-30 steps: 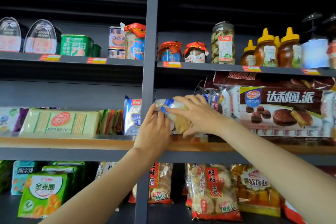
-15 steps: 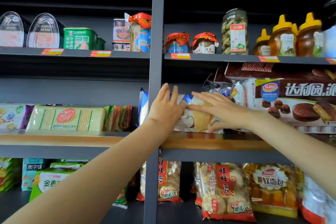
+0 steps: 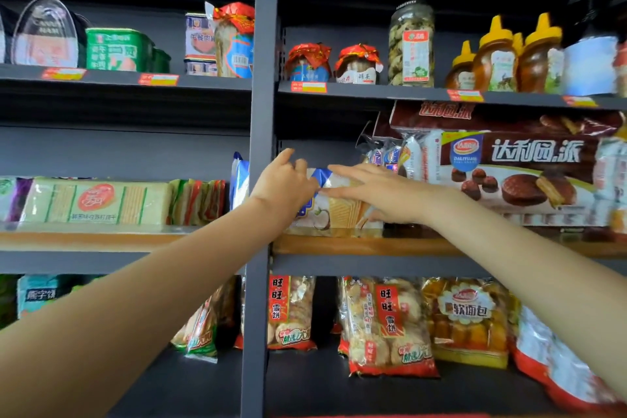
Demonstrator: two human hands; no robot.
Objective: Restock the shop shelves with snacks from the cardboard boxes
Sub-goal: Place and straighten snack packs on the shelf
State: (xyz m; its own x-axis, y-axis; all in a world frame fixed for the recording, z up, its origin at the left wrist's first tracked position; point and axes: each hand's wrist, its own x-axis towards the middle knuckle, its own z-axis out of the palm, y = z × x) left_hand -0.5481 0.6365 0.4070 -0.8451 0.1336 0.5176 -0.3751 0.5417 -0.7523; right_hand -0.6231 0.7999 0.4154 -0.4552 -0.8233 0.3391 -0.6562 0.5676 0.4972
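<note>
Both hands on wafer pack (image 3: 339, 210) on wooden shelf (image 3: 339, 244): left hand (image 3: 283, 185) fingers loosely curled against it, right hand (image 3: 369, 192) flat, fingers straight.

Wafer pack (image 3: 334, 210) stood on wooden-edged middle shelf (image 3: 356, 244), just right of grey upright (image 3: 263, 112). Left hand (image 3: 283, 181) rested at its left end, fingers loosely bent. Right hand (image 3: 368, 192) lay flat across its front. Brown pie boxes (image 3: 519, 163) alongside, right.
</note>
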